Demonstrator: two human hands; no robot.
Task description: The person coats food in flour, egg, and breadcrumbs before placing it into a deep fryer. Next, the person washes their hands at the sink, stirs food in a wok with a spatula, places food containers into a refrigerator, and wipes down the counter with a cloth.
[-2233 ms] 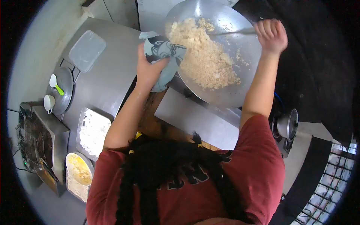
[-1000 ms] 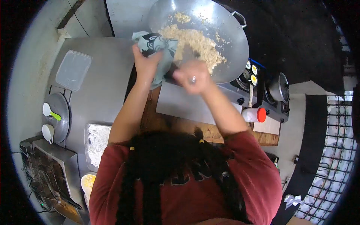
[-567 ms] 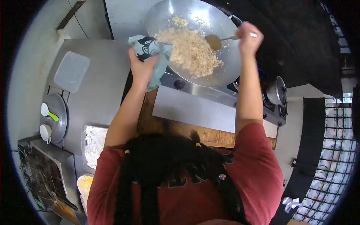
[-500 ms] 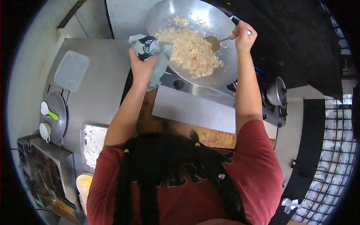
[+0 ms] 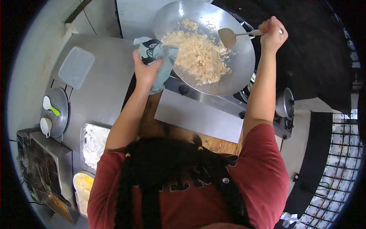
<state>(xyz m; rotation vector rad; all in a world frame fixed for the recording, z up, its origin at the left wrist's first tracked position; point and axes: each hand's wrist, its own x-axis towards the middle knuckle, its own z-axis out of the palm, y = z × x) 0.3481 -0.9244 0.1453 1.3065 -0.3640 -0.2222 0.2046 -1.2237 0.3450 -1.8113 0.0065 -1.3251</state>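
Note:
A large metal wok (image 5: 238, 72) sits on the stove with a heap of fried rice (image 5: 198, 57) in it. My left hand (image 5: 148, 70) is closed on a pale green cloth (image 5: 164, 72) with a dark print, at the wok's left rim; the cloth hides whether the rim is pinched in it. In my right hand (image 5: 273, 33) is the handle of a spatula (image 5: 227, 37). Its broad blade is over the right side of the wok, up from the rice. The wok's loop handle (image 5: 247, 26) shows behind the spatula's shaft.
On the steel counter (image 5: 110, 68) at left lie a clear plastic lid (image 5: 77, 68), a round metal lid (image 5: 61, 118) with a green-handled spoon (image 5: 51, 106), and a white cup (image 5: 46, 126). A tray of white powder (image 5: 94, 147) is near my left elbow. A pot (image 5: 283, 103) stands at right.
My right hand has moved right and slightly up, drawing the spatula blade out of the rice. My left hand stays at the rim with the cloth. The whole view has shifted slightly.

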